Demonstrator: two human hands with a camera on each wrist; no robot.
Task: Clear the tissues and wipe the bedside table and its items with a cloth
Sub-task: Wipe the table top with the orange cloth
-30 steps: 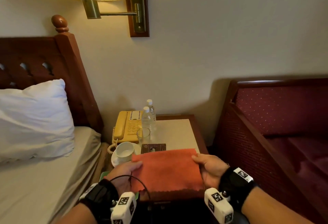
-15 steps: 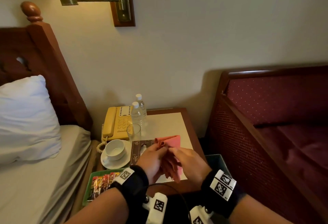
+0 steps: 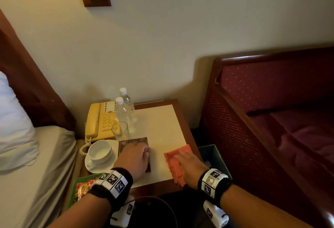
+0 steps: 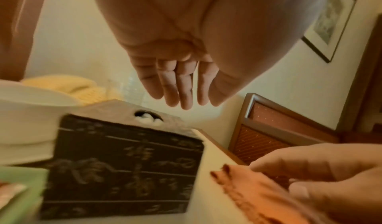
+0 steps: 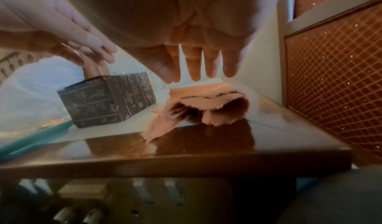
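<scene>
cloth lies folded at bench right-front edge | pressed flat under right hand, fingers straight | left hand spread over tissue box, grip not discernible | bare top lies ahead, towards the wall

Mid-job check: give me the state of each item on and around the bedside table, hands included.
Orange cloth: folded, on table under right hand.
Left hand: open, over tissue box.
Cup: upright, empty, on saucer.
Glass: upright.
Water bottles: capped, upright.
Phone: handset cradled.

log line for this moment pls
stage: wiping starts | left hand: open, over tissue box | right hand: open, flat on orange cloth near table right front edge | cup, glass, bottles, phone: untouched
</scene>
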